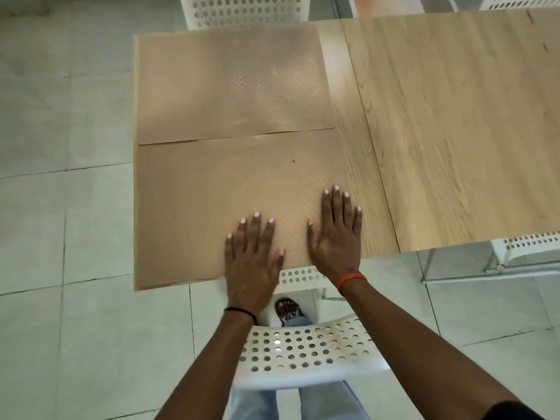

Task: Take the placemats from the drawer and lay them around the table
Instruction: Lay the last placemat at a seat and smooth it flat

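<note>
Two tan placemats lie on the left end of the light wooden table [454, 131]. The far placemat [233, 83] sits at the table's far side, and its near edge slightly overlaps the near placemat [212, 192]. The near placemat reaches the table's front and left edges. My left hand [253, 256] rests flat on the near placemat at its front edge, fingers spread. My right hand [336, 234] lies flat on the same mat's right part, fingers apart, little finger over the mat's right edge. Neither hand holds anything.
A white perforated chair [306, 350] stands between me and the table, its backrest under my arms. Another white chair [242, 10] stands at the far side, and a third [527, 244] at the right. Grey tiled floor [60, 207] lies to the left.
</note>
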